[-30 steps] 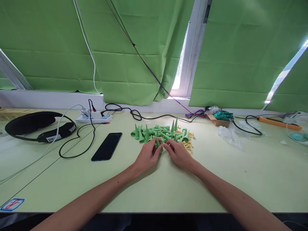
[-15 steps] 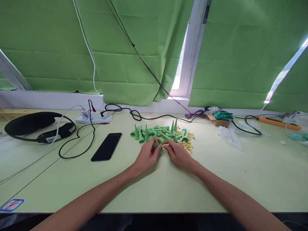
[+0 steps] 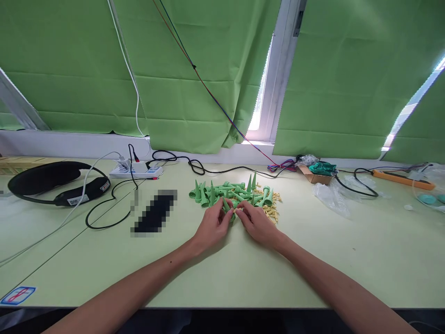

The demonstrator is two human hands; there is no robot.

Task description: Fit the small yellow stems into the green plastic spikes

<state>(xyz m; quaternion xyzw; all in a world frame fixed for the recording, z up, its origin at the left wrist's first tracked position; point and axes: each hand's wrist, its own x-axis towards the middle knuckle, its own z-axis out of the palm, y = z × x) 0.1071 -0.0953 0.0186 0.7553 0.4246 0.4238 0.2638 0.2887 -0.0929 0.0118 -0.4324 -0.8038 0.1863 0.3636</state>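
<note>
My left hand [image 3: 214,225] is closed on a green plastic cone [image 3: 226,205], its tip pointing up and to the left. Close beside it, my right hand [image 3: 257,225] has thumb and forefinger pinched together at the cone's lower end. Whatever is between those right fingertips is too small and covered to name. Behind both hands spreads a pile of green cones [image 3: 229,190], some standing upright and others lying down. Small yellow peg-like pieces [image 3: 273,212] lie scattered at the pile's right side, partly behind my right hand.
On the left lie a blurred dark flat object [image 3: 155,212], a black neckband-like device [image 3: 81,197] and a white power strip [image 3: 135,170]. Cables run along the back. To the right are a small cardboard box [image 3: 314,175], clear plastic bags [image 3: 332,198] and an orange tool [image 3: 403,179].
</note>
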